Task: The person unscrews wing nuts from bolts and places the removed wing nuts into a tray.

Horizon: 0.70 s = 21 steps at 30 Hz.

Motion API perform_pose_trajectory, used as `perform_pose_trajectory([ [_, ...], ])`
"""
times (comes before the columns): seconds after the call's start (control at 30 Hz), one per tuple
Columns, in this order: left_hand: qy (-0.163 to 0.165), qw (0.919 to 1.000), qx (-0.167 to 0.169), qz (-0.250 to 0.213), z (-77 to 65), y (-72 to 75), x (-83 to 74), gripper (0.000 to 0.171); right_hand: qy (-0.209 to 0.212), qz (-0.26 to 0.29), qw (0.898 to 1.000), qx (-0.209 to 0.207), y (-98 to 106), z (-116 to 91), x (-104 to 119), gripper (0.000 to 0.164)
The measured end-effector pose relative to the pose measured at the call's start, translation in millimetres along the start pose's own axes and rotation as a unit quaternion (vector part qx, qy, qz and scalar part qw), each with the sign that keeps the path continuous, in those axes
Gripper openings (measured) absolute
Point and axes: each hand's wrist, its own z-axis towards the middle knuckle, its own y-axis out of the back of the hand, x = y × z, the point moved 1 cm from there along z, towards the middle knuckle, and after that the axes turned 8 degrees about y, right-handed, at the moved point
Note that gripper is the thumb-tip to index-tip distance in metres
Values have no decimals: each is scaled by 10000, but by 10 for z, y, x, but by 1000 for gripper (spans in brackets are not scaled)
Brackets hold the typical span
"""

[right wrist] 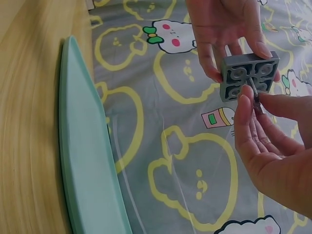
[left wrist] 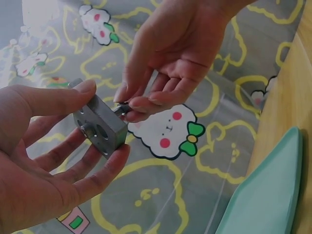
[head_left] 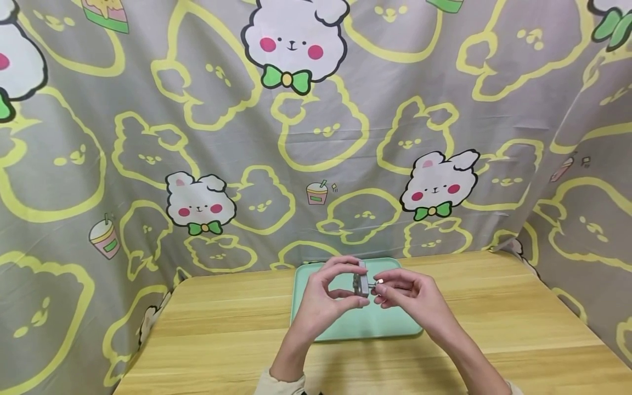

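Note:
A grey square block [right wrist: 237,73] is held up over the tray, gripped along its edges between the thumb and fingers of my left hand [head_left: 323,291]. Four round recesses show on the face turned to the right hand. From the middle of that face a thin threaded metal screw [right wrist: 252,87] sticks out. My right hand [head_left: 415,293] pinches the screw's outer end between thumb and fingertips, which partly hide it. On the block's other side, seen in the left wrist view, a short round metal piece [left wrist: 87,130] stands out among holes.
Below the hands a light green tray [head_left: 365,328] lies on the wooden table [head_left: 227,323]. Behind the table hangs a grey cloth [head_left: 306,148] with rabbit and cup prints, which also runs along both sides.

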Motion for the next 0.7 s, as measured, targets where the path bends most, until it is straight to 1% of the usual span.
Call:
perform_pose_trajectory([
  [0.17, 86, 10000, -24, -37, -4, 0, -20, 41, 376, -226, 9990, 72, -3, 0, -16, 24],
  [0.33, 108, 9999, -27, -71, 0, -1, -20, 42, 856, -549, 9948, 98, -19, -3, -18, 18],
  [0.7, 121, 9996, 27, -259, -9, 10, -20, 42, 1669, -702, 9835, 24, -70, -12, -9, 14],
])
